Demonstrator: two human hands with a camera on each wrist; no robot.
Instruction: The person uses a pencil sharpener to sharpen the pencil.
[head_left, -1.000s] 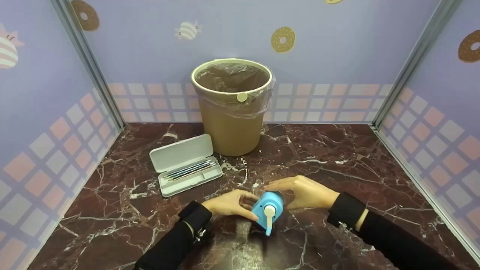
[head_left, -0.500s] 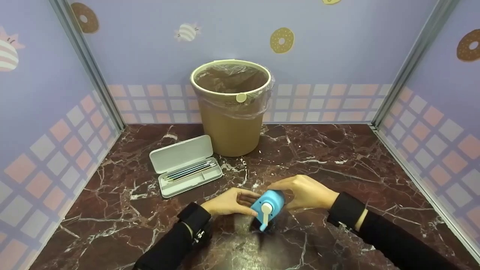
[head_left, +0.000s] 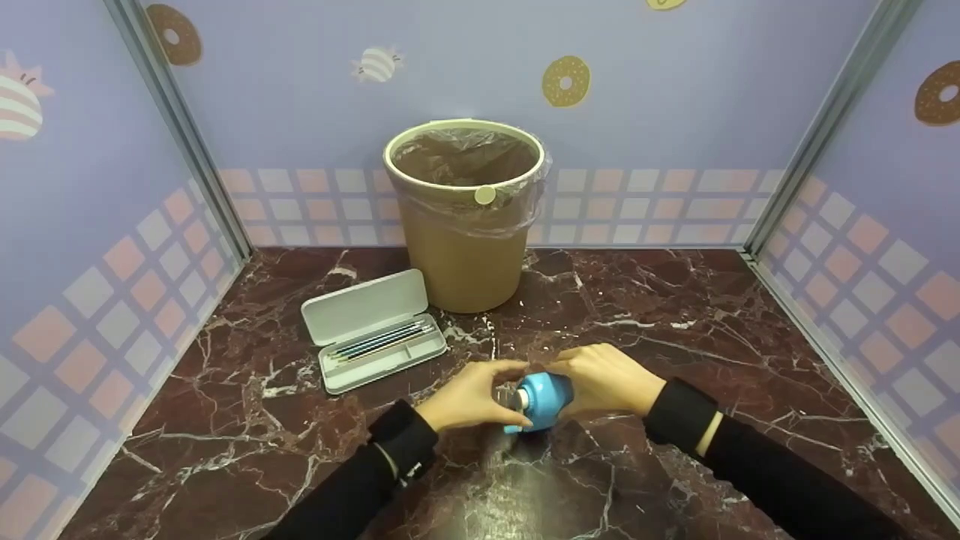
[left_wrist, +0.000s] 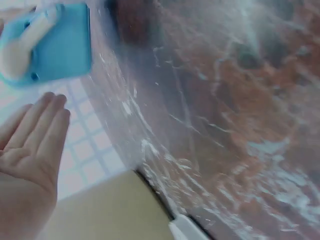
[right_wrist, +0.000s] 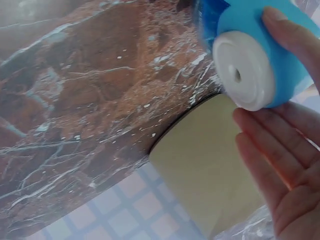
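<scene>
A blue hand-crank pencil sharpener [head_left: 545, 400] is held above the tabletop in front of the person. My right hand [head_left: 606, 379] grips it, thumb on the blue body and fingers at the other side in the right wrist view. Its white round face with a small central hole [right_wrist: 244, 71] points toward the right wrist camera. The white crank [left_wrist: 32, 37] with its blue knob sits on the side facing my left hand [head_left: 471, 395]. That hand is spread around the crank side, with straight fingers [left_wrist: 40, 125] beside the sharpener in the left wrist view.
An opened white pencil case [head_left: 384, 365] with several pencils [head_left: 382, 341] stands left of the hands. Behind it is a tan trash bin [head_left: 465, 255] lined with a clear bag. Patterned panels [head_left: 660, 202] border the marbled table [head_left: 660, 292].
The sharpener has turned so its crank, earlier toward the person, now faces the left hand. The right hand has turned with it, and the left hand has shifted slightly up and right.
</scene>
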